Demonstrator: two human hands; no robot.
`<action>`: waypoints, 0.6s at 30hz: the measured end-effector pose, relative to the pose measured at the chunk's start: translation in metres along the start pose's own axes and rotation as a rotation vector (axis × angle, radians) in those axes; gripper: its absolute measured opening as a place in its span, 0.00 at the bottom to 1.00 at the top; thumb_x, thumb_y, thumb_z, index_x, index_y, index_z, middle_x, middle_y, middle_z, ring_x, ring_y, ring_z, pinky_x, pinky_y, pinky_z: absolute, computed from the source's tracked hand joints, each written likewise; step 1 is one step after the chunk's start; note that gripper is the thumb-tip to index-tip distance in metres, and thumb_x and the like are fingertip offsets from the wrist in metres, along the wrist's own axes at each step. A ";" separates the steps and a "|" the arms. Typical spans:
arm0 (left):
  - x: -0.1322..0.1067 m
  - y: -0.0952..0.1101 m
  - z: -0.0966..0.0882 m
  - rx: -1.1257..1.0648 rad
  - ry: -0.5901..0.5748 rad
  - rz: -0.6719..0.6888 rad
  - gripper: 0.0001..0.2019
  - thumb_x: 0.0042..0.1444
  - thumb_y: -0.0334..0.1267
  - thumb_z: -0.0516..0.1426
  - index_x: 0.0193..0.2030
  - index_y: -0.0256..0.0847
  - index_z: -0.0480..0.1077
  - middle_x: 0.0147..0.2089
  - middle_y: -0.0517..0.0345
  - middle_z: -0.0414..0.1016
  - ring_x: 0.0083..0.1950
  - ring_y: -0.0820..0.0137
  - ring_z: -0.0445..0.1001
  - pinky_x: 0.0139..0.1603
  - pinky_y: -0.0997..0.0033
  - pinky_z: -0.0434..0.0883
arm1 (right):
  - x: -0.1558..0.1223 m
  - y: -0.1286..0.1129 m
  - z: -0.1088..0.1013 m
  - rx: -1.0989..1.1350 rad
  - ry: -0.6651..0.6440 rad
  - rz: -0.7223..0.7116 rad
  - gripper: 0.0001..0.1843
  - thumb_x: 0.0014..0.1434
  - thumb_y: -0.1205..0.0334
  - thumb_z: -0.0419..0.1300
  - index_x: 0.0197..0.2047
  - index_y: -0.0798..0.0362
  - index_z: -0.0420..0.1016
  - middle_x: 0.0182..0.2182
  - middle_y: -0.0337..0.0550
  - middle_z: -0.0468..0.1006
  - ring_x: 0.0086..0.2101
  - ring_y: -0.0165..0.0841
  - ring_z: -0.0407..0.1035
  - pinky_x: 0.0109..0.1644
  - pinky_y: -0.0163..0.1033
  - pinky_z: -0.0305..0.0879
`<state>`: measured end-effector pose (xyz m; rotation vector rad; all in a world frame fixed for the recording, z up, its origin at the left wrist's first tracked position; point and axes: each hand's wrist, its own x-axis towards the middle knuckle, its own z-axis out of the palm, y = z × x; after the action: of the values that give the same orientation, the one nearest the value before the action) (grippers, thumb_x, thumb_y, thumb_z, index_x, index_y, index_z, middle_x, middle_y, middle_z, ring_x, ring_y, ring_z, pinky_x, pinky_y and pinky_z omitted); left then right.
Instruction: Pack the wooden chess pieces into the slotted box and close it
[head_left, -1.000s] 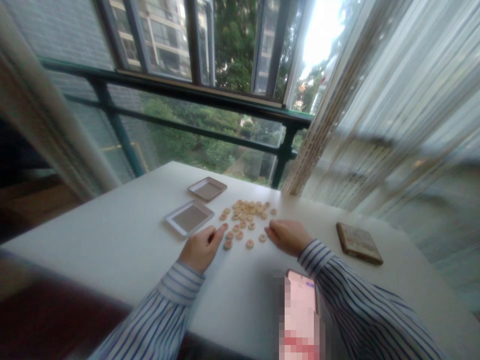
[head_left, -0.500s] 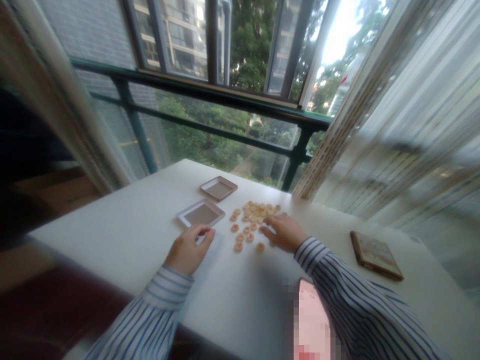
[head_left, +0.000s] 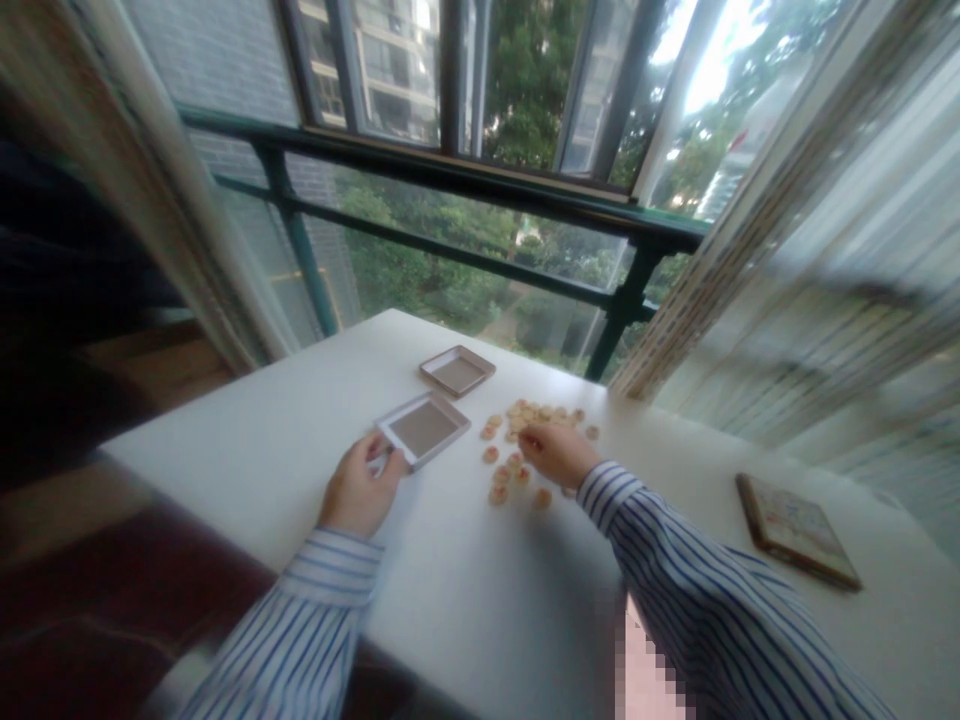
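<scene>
My left hand (head_left: 362, 488) pinches the near left edge of a shallow rectangular tray (head_left: 444, 452), thumb and fingers meeting at its rim. A second shallow tray (head_left: 487, 381) of the same kind lies just behind it. To the right, my right hand (head_left: 561, 456) reaches over a group of round wooden Chinese chess pieces (head_left: 541, 412). Its fingers are curled together and point left; whatever is in them is hidden. Several loose pieces with reddish markings, such as one chess piece (head_left: 498, 494), lie spread in front of the group.
Everything stands on a white table (head_left: 247, 440). A flat brownish book-like block (head_left: 799, 528) lies at the right. A pinkish pixelated object (head_left: 645, 670) shows at the near edge beside my right sleeve. Beyond the table are a green railing (head_left: 450, 180) and a sheer curtain (head_left: 795, 330).
My left hand has come to the tray's rim, and the tray has turned slightly. My right hand's fingers have drawn together over the pieces. The view has shifted a little left.
</scene>
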<state>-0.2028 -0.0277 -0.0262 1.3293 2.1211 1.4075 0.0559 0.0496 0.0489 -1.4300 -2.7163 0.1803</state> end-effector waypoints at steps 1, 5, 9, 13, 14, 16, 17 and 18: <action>0.002 -0.004 0.002 -0.021 0.009 -0.019 0.26 0.50 0.45 0.54 0.54 0.35 0.62 0.53 0.43 0.69 0.52 0.60 0.70 0.47 0.62 0.71 | 0.004 -0.002 0.001 0.002 -0.003 -0.003 0.13 0.59 0.61 0.48 0.33 0.54 0.72 0.31 0.42 0.75 0.31 0.30 0.65 0.31 0.33 0.51; 0.004 -0.017 0.010 -0.120 0.013 -0.072 0.27 0.52 0.44 0.54 0.58 0.37 0.59 0.56 0.42 0.66 0.54 0.61 0.68 0.52 0.61 0.68 | 0.017 -0.010 0.004 0.013 -0.014 -0.014 0.13 0.59 0.63 0.48 0.34 0.54 0.73 0.32 0.43 0.76 0.31 0.30 0.66 0.32 0.33 0.52; 0.000 -0.023 0.016 -0.125 -0.002 -0.094 0.28 0.52 0.46 0.54 0.59 0.38 0.58 0.56 0.43 0.66 0.54 0.60 0.69 0.53 0.59 0.68 | 0.032 -0.018 0.006 0.032 -0.023 -0.017 0.14 0.59 0.64 0.47 0.35 0.54 0.74 0.33 0.44 0.77 0.33 0.31 0.68 0.34 0.32 0.54; -0.004 -0.020 0.016 -0.138 -0.008 -0.096 0.25 0.53 0.44 0.53 0.58 0.39 0.60 0.56 0.44 0.67 0.53 0.60 0.70 0.52 0.59 0.68 | 0.047 -0.025 0.009 0.063 -0.030 -0.027 0.15 0.60 0.64 0.47 0.40 0.52 0.75 0.36 0.44 0.78 0.36 0.30 0.70 0.37 0.31 0.57; -0.005 -0.018 0.016 -0.143 -0.011 -0.087 0.24 0.54 0.43 0.53 0.57 0.39 0.61 0.56 0.45 0.67 0.53 0.61 0.70 0.53 0.60 0.68 | 0.051 -0.027 0.009 0.069 -0.034 -0.028 0.15 0.60 0.64 0.47 0.41 0.52 0.75 0.36 0.43 0.78 0.36 0.30 0.70 0.37 0.31 0.57; -0.006 -0.016 0.015 -0.152 -0.015 -0.062 0.23 0.54 0.42 0.52 0.57 0.39 0.61 0.56 0.46 0.67 0.53 0.62 0.70 0.54 0.61 0.67 | 0.059 -0.031 0.010 0.078 -0.040 -0.029 0.16 0.60 0.63 0.46 0.41 0.51 0.75 0.37 0.43 0.78 0.36 0.30 0.70 0.37 0.31 0.58; -0.006 -0.014 0.014 -0.157 -0.019 -0.049 0.23 0.55 0.41 0.52 0.57 0.39 0.61 0.56 0.47 0.67 0.53 0.62 0.70 0.54 0.61 0.67 | 0.063 -0.033 0.011 0.080 -0.041 -0.029 0.16 0.60 0.63 0.46 0.41 0.51 0.75 0.37 0.43 0.78 0.37 0.31 0.71 0.38 0.31 0.58; -0.006 -0.013 0.014 -0.164 -0.020 -0.040 0.23 0.55 0.41 0.51 0.58 0.39 0.61 0.56 0.47 0.67 0.54 0.63 0.69 0.55 0.61 0.66 | 0.066 -0.036 0.012 0.080 -0.039 -0.029 0.16 0.60 0.63 0.46 0.42 0.51 0.75 0.38 0.44 0.78 0.38 0.31 0.70 0.39 0.31 0.58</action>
<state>-0.1974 -0.0259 -0.0457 1.2271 1.9609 1.5088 -0.0121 0.0834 0.0421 -1.3790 -2.7255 0.3157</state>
